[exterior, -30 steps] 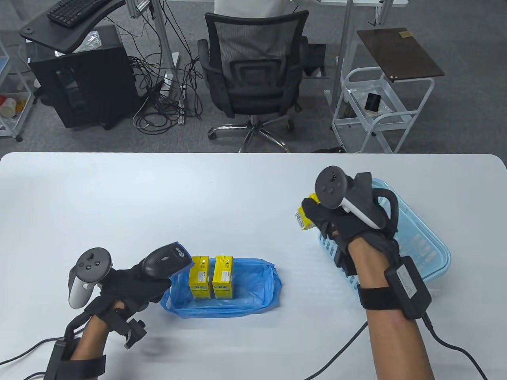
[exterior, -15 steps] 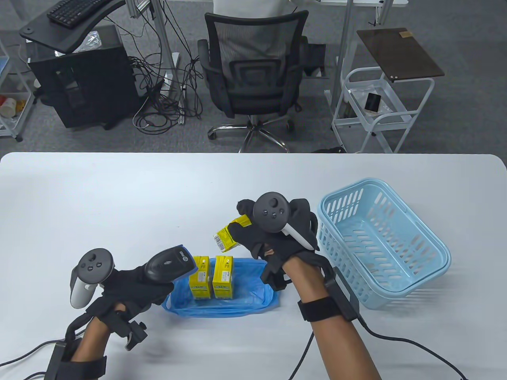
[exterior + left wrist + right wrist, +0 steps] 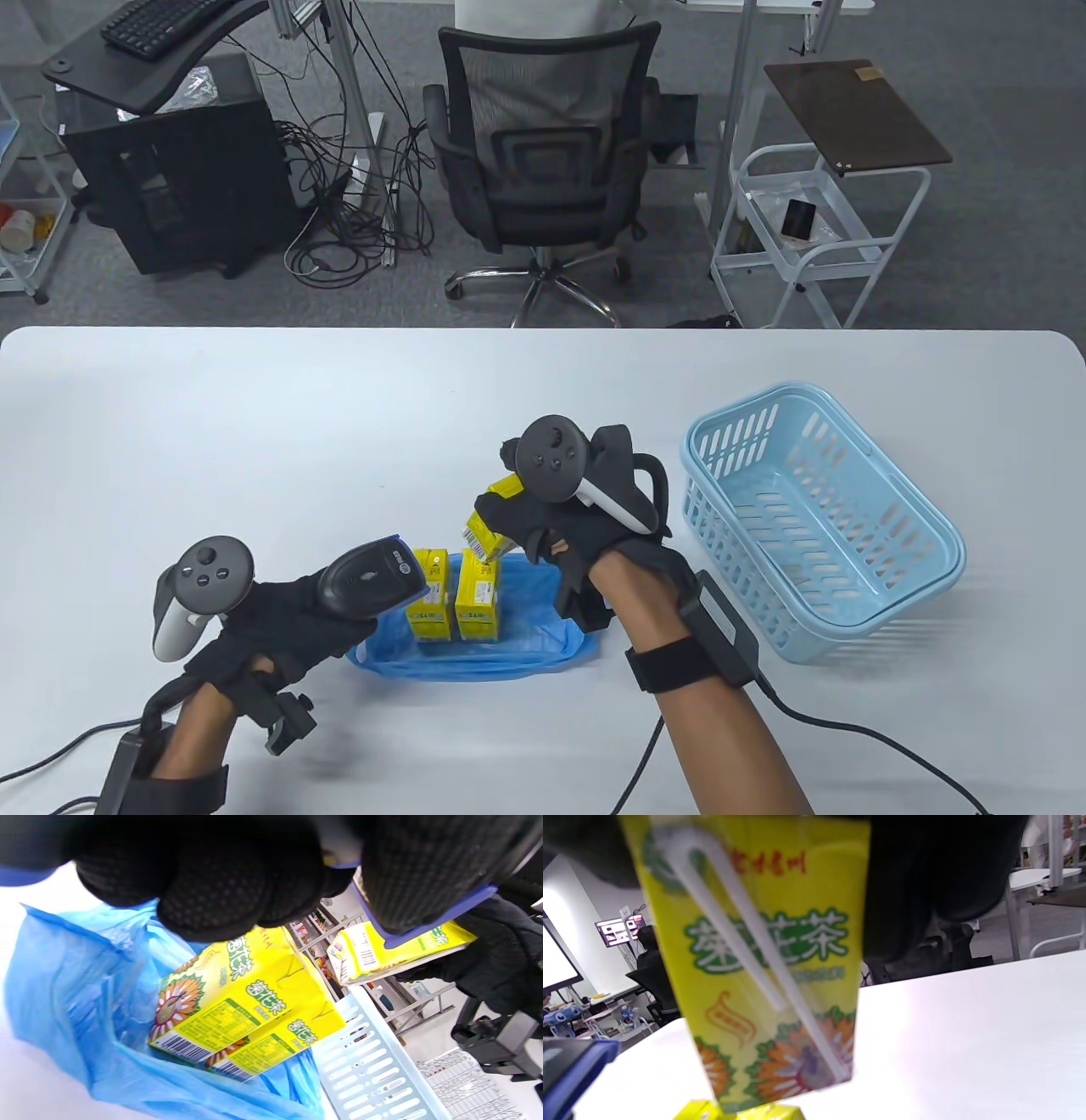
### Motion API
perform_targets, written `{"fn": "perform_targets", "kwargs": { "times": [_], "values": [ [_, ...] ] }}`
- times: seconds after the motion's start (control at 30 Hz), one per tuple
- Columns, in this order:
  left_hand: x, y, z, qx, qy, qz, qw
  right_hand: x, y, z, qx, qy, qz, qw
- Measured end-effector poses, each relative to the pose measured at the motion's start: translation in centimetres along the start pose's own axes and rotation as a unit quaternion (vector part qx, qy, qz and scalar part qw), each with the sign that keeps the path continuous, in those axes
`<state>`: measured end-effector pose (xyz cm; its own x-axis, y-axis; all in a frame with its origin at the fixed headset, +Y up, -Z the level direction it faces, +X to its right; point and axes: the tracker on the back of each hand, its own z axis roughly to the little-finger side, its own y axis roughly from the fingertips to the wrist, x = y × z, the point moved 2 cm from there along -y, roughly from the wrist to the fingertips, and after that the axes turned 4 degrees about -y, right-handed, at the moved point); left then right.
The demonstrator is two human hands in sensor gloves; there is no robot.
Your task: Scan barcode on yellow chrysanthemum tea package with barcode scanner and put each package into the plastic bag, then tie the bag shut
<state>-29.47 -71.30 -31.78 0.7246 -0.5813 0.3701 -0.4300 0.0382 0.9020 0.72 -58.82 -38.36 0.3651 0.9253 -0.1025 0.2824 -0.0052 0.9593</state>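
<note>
My right hand [image 3: 517, 514] grips a yellow chrysanthemum tea package [image 3: 485, 533] just above the far edge of the open blue plastic bag [image 3: 526, 649]. Its barcode end faces left and down towards the scanner. In the right wrist view the held package [image 3: 768, 984] fills the frame, a wrapped straw on its face. My left hand [image 3: 280, 607] grips the black barcode scanner [image 3: 369, 577], its blue-rimmed head close to the bag's left edge. Two more yellow packages [image 3: 454, 594] stand side by side inside the bag; the left wrist view shows them [image 3: 237, 1005] with the held package [image 3: 382, 955] beyond.
A light blue plastic basket [image 3: 819, 518] sits on the white table [image 3: 254, 424] right of the bag and shows no packages inside. Glove cables trail off the near edge. An office chair [image 3: 543, 144] and a white cart [image 3: 806, 229] stand beyond the table.
My right hand carried the package from over the basket leftward to just above the bag, tilting its barcode end down. My left hand with the scanner shifted slightly right towards it.
</note>
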Motion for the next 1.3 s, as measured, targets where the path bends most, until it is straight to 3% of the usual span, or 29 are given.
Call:
{"fn": "perform_targets", "kwargs": {
  "times": [0.2,0.3,0.43,0.77,1.3],
  "values": [
    [-1.1,0.4,0.7,-0.005,0.031,-0.031,0.999,-0.3,0.9,0.2,0.037,0.065,-0.099,0.992],
    [-1.6,0.5,1.2,-0.010,0.045,-0.043,0.998,-2.3,1.9,0.1,0.071,0.087,-0.153,0.982],
    [-1.9,0.6,1.4,-0.011,0.057,-0.052,0.997,-5.6,2.4,0.3,0.100,0.092,-0.182,0.974],
    [-2.0,0.7,1.4,-0.015,0.056,-0.051,0.997,-10.0,1.5,0.4,0.111,0.094,-0.178,0.973],
    [-1.8,0.5,1.5,-0.022,0.048,-0.046,0.998,-11.2,1.0,1.4,0.083,0.071,-0.203,0.973]
  ]
}}
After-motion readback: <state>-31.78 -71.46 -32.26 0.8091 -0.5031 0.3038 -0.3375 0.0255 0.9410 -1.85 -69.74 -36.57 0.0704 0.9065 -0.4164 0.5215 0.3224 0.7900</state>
